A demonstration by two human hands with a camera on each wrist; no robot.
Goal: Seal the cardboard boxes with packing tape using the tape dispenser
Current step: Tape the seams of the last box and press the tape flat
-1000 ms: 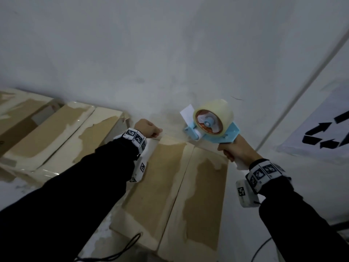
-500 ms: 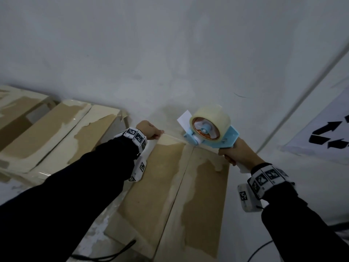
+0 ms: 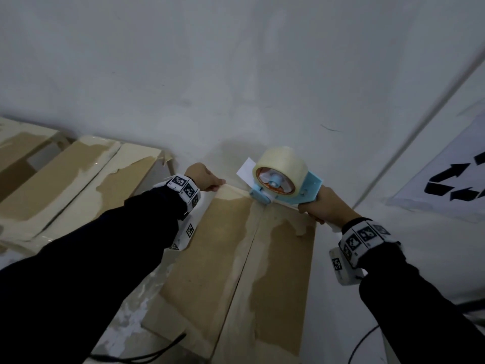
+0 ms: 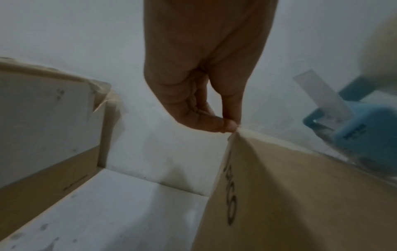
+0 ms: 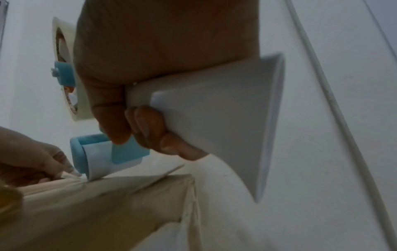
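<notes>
Backdrop: white wall [image 3: 236,74] right behind my cardboard box [image 3: 231,258].
Left hand [image 3: 203,176]: my fingers [image 4: 225,125] pinch the box's far left corner.
Right hand [image 3: 324,206]: my fingers wrap the handle of the blue tape dispenser [image 3: 286,185].
Dispenser: its front touches the far end of the flap seam.

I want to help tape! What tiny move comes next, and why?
Probably pull the tape dispenser toward you along the box seam. Its front sits at the seam's far end, the right hand grips its handle, and the left hand pinches the far corner.
</notes>
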